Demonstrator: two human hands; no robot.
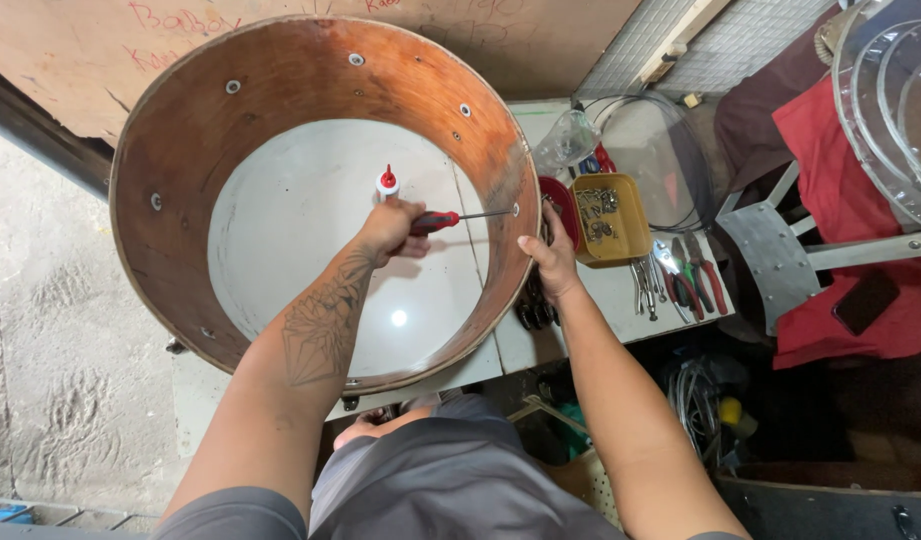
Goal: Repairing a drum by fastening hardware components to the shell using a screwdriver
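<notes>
A large round wooden drum shell (280,70) stands on a white table (580,300), its brown inner wall dotted with small metal screws. My left hand (390,228) is inside the shell, gripping a red-and-black-handled screwdriver (450,219) whose tip touches the shell's right inner wall. My right hand (552,262) rests on the outside of the shell's right rim, opposite the screwdriver tip. A small white bottle with a red cap (386,183) stands inside the shell just behind my left hand.
A yellow tray of metal fittings (620,232) and a red bowl (560,200) sit right of the shell. Pliers and wrenches (685,280) lie beside them. Clear round drum heads (895,110) lean at far right over red cloth (830,200). Cables (695,395) lie under the table.
</notes>
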